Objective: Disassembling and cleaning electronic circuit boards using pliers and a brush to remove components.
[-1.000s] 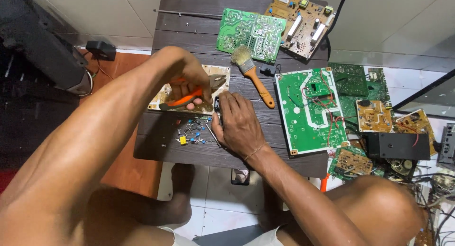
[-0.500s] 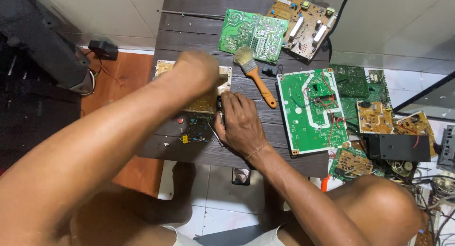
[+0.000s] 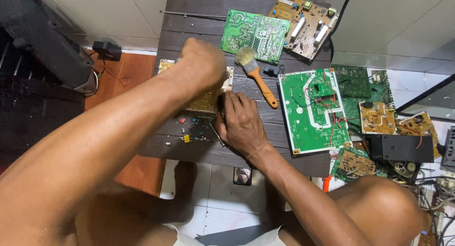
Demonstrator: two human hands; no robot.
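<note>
Tan circuit board (image 3: 204,102) lies on dark slatted table (image 3: 189,25) over tiled floor (image 3: 222,205)

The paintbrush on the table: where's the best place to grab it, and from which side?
Grip the paintbrush by its orange handle, coming from the right, near end. The handle lies flat and bare, angling toward the green circuit board, while the bristle end points away near the left hand.

Bright, even daylight; soft shadows; wide-angle bending at edges; slight motion blur on raised fist.
</note>
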